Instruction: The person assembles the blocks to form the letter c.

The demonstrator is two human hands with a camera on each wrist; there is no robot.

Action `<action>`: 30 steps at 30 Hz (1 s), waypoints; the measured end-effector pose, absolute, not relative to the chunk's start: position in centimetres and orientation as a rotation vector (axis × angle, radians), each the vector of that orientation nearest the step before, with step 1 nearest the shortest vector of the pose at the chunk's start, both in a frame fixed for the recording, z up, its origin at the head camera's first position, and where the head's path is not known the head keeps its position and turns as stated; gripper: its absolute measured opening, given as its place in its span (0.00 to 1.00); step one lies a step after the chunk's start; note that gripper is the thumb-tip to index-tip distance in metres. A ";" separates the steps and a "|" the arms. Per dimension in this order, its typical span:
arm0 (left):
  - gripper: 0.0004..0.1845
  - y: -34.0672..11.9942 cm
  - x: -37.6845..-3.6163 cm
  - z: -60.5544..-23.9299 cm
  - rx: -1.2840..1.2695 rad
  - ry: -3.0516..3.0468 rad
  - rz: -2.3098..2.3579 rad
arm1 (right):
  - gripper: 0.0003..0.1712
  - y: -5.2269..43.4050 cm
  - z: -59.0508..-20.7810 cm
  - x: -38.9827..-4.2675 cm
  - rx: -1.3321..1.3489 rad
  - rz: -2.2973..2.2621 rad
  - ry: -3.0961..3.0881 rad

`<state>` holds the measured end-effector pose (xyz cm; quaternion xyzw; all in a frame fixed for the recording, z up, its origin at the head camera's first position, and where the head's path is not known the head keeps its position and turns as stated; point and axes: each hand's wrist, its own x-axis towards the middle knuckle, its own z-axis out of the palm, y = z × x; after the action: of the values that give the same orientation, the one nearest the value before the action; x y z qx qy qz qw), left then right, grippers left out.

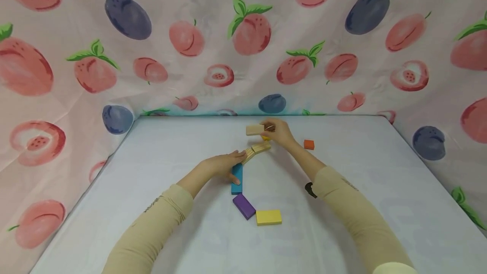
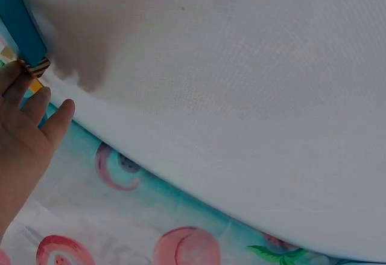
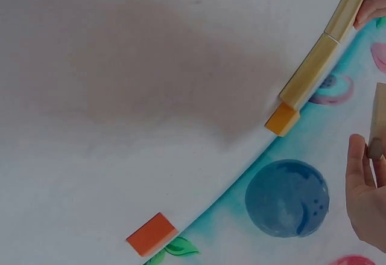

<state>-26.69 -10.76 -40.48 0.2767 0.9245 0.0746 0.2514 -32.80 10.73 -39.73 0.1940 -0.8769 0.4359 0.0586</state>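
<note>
My right hand [image 1: 280,133] pinches a pale wooden block [image 1: 254,130] by its right end, raised toward the far side of the table. In the right wrist view only part of that hand [image 3: 368,207] shows, at the right edge. My left hand [image 1: 223,166] rests over the row of blocks with fingers extended. Its thumb lies on the blue block [image 1: 236,189], and its fingertips reach the striped wooden block [image 1: 249,154]. Beyond that lies another wooden block [image 1: 261,147], followed by a yellow-orange block [image 3: 282,120], partly hidden by the right hand in the head view.
Nearer the front, a purple block [image 1: 244,206] and a yellow block [image 1: 268,217] continue the curved row. An orange-red block [image 1: 309,144] lies apart on the right. The white table [image 1: 182,231] meets a fruit-print cloth [image 1: 213,24] at its back edge.
</note>
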 end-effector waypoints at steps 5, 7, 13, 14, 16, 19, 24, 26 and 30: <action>0.50 -10.9 -26.7 -40.6 0.748 2.517 0.207 | 0.19 11.3 -39.5 -32.1 0.562 1.406 -2.637; 0.51 -10.9 -26.8 -40.6 0.749 2.518 0.207 | 0.20 11.7 -39.4 -31.9 0.545 1.467 -2.634; 0.50 -10.9 -26.9 -40.7 0.771 2.523 0.208 | 0.22 12.7 -39.0 -31.2 0.485 1.616 -2.677; 0.50 -10.9 -26.9 -40.8 0.774 2.524 0.205 | 0.22 12.9 -39.0 -31.1 0.479 1.620 -2.685; 0.51 -10.9 -27.0 -40.7 0.774 2.524 0.192 | 0.23 13.2 -39.0 -30.9 0.484 1.600 -2.698; 0.50 -11.0 -26.9 -40.5 0.765 2.526 0.193 | 0.22 13.7 -39.0 -30.7 0.512 1.520 -2.714; 0.51 -10.9 -26.8 -40.4 0.764 2.519 0.197 | 0.21 14.7 -39.4 -30.4 0.565 1.408 -2.709; 0.51 -10.9 -26.8 -40.4 0.767 2.517 0.199 | 0.21 15.2 -39.6 -30.2 0.608 1.381 -2.684; 0.51 -10.9 -26.8 -40.6 0.766 2.516 0.199 | 0.20 16.1 -39.9 -29.9 0.752 1.340 -2.591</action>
<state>-26.84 -10.92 -40.58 0.2812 0.9238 0.0731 0.2494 -29.91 16.06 -39.91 0.2492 -0.8582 0.4440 0.0646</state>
